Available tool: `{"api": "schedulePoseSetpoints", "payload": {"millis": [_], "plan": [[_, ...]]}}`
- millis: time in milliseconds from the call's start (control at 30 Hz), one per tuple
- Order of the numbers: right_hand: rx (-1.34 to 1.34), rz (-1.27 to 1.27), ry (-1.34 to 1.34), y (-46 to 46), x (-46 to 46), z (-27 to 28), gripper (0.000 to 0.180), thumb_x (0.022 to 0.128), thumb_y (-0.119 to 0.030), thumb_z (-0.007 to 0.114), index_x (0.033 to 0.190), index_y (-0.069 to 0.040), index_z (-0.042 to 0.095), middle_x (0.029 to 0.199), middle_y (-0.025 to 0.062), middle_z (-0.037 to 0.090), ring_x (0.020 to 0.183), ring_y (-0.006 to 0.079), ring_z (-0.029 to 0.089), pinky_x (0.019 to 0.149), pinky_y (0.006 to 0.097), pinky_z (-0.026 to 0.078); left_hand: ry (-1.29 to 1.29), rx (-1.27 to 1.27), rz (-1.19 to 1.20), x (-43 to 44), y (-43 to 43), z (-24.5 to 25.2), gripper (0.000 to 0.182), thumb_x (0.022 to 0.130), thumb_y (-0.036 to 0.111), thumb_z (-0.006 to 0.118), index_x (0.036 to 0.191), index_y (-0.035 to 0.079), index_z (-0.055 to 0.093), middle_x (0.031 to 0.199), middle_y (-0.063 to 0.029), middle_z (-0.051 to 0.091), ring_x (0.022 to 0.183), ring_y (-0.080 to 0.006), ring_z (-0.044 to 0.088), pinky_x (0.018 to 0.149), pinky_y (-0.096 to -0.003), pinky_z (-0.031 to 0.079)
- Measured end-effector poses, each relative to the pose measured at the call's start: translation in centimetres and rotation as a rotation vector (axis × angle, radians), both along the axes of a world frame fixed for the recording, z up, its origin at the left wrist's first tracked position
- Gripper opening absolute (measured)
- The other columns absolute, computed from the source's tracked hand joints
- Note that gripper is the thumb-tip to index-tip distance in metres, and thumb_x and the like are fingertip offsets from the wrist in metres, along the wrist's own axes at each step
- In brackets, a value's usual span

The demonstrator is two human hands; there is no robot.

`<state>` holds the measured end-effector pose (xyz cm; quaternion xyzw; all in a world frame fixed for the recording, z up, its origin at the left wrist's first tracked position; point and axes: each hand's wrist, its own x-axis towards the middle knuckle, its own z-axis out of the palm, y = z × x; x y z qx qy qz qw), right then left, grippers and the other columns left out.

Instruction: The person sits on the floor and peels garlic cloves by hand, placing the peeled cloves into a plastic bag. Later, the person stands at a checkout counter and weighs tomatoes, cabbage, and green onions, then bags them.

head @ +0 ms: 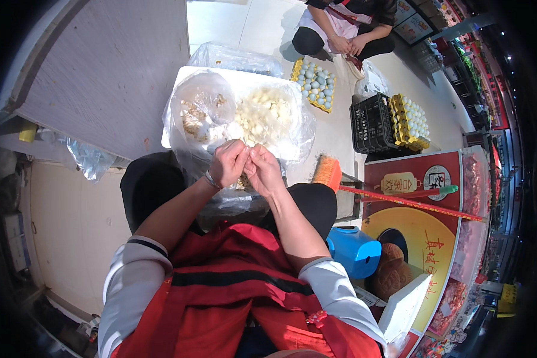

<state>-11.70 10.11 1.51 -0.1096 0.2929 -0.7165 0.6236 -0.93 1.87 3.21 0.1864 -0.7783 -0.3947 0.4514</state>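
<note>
My left hand (228,164) and my right hand (263,169) meet at the fingertips, thumbs and forefingers pinched around a small pale piece that the fingers mostly hide. Beyond them, a white foam lid or box (168,129) carries two clear plastic bags. The left bag (219,96) contains what look like whole garlic bulbs and brownish skins. Many pale peeled cloves fill the right bag (264,114). Below my wrists, between my knees, lies more clear plastic (237,201) with brownish bits partly hidden by my hands.
A yellow tray of pale eggs (314,84) lies on the floor. Stacked egg trays (409,121) stand beside a black crate (372,126). An orange broom (329,172) and blue plastic stool (354,251) are at my right, a grey panel (103,76) at left. Another person (347,31) sits opposite.
</note>
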Motion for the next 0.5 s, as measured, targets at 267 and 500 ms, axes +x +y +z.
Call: {"api": "schedulePoseSetpoints", "payload": {"millis": [267,500], "plan": [[0.161,-0.107,0.623,-0.1,0.0,0.5,0.008,0.093,-0.005,0.058,0.087,-0.005,0.052,0.073,0.0048,0.06,0.062,0.0089,0.053,0.057,0.0221,0.043,-0.081,0.105,0.003,0.2,-0.3,-0.1,0.021,0.091,0.007,0.053,0.072,0.001,0.046,0.061,-0.0138,0.048,0.054,-0.0266,0.05,0.052,-0.0354,0.039],[0.222,-0.021,0.392,-0.4,-1.1,0.3,0.007,0.09,-0.005,0.061,0.096,-0.003,0.057,0.077,0.0048,0.062,0.065,0.0104,0.056,0.061,0.0222,0.045,-0.136,0.244,0.031,0.4,-0.6,-0.5,0.018,0.09,0.01,0.057,0.075,0.001,0.052,0.063,-0.012,0.05,0.054,-0.0222,0.049,0.052,-0.0324,0.041]]}}
